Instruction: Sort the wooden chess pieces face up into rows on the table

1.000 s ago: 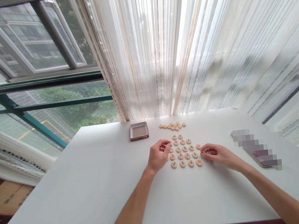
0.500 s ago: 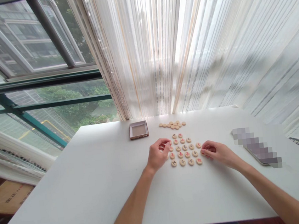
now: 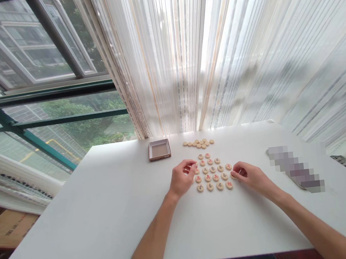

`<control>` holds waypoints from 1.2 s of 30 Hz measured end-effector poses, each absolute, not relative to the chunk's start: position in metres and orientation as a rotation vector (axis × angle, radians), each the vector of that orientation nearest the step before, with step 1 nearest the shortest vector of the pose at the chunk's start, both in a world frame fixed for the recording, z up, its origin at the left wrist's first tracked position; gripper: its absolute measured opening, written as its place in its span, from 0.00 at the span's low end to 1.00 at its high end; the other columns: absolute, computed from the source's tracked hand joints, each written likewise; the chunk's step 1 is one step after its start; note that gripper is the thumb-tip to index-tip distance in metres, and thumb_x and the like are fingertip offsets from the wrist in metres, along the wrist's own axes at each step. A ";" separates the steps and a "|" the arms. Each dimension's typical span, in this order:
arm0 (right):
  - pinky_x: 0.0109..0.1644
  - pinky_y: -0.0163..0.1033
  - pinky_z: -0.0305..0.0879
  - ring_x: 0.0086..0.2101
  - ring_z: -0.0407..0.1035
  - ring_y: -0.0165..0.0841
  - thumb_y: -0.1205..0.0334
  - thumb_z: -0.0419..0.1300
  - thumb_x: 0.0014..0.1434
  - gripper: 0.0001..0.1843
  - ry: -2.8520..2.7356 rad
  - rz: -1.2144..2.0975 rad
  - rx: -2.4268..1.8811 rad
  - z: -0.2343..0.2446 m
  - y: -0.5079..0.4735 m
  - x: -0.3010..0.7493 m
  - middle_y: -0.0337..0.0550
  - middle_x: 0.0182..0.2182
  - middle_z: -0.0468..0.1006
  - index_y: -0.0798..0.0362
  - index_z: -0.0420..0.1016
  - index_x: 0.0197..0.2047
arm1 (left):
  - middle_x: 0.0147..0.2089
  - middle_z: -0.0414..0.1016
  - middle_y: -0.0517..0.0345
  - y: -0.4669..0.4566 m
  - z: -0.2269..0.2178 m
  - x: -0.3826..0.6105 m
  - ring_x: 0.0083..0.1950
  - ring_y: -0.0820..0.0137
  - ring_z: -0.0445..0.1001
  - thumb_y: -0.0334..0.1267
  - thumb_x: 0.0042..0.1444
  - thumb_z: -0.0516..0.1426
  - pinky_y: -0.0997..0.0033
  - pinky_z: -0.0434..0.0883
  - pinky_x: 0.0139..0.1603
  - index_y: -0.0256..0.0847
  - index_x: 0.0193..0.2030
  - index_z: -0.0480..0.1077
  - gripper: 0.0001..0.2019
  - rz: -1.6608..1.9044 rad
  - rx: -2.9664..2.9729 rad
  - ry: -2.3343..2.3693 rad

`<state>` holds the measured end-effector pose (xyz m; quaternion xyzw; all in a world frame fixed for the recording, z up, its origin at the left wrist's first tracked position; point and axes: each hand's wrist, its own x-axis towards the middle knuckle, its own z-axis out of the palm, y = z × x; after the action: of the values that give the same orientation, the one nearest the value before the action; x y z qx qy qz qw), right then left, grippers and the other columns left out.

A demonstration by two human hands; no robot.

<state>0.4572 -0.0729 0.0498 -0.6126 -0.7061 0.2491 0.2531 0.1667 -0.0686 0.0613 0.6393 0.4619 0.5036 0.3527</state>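
Note:
Round wooden xiangqi pieces (image 3: 212,169) lie face up in several rows on the white table, some with red characters and some with dark ones. My left hand (image 3: 182,177) is at the left side of the rows, its fingers curled and closed with a piece at the fingertips, mostly covered. At the right end of the second row from the front, my right hand (image 3: 249,176) pinches another piece (image 3: 233,175), largely hidden by thumb and fingers. A red-marked piece (image 3: 228,167) lies just beyond those fingertips.
Behind the rows, a cluster of blank-looking pieces (image 3: 198,145) lies near the table's far edge. An open shallow box (image 3: 159,150) stands to its left. A blurred-out flat object (image 3: 297,170) lies on the right. Curtains (image 3: 172,63) hang beyond the table (image 3: 107,210).
My right hand has turned slightly at the piece on the right end, and its fingers now cover less of the red piece beyond. My left hand stays almost in place; the view has shifted slightly.

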 end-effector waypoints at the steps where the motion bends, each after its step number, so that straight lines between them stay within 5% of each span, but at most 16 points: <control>1: 0.35 0.40 0.67 0.30 0.70 0.36 0.43 0.56 0.61 0.17 -1.920 0.664 -1.657 0.049 -0.073 0.457 0.41 0.30 0.78 0.47 0.71 0.35 | 0.39 0.81 0.54 -0.069 0.061 0.167 0.34 0.70 0.80 0.41 0.62 0.57 0.71 0.76 0.37 0.40 0.44 0.76 0.10 1.304 1.654 1.195; 8: 0.36 0.41 0.70 0.29 0.70 0.35 0.41 0.54 0.63 0.19 -1.994 0.748 -1.524 0.051 -0.081 0.463 0.44 0.34 0.77 0.46 0.72 0.44 | 0.39 0.81 0.54 -0.069 0.062 0.166 0.34 0.69 0.80 0.42 0.61 0.57 0.71 0.77 0.37 0.41 0.43 0.76 0.10 1.306 1.650 1.203; 29: 0.37 0.43 0.72 0.29 0.71 0.35 0.39 0.56 0.61 0.21 -1.974 0.731 -1.504 0.056 -0.083 0.466 0.44 0.33 0.78 0.46 0.74 0.45 | 0.37 0.81 0.55 -0.051 0.051 0.149 0.35 0.70 0.79 0.45 0.63 0.56 0.72 0.74 0.36 0.40 0.45 0.74 0.12 1.460 1.610 1.370; 36: 0.44 0.40 0.72 0.42 0.75 0.36 0.49 0.55 0.65 0.13 -2.013 0.544 -1.449 0.074 -0.025 0.462 0.43 0.44 0.79 0.47 0.74 0.46 | 0.40 0.80 0.53 -0.042 0.038 0.143 0.40 0.66 0.77 0.44 0.62 0.56 0.69 0.74 0.40 0.43 0.42 0.75 0.10 1.506 1.789 1.481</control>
<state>0.4621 -0.0246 0.0739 -0.5449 -0.7571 0.2046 0.2968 0.1427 -0.0419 0.0384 0.6352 0.5257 0.5345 0.1858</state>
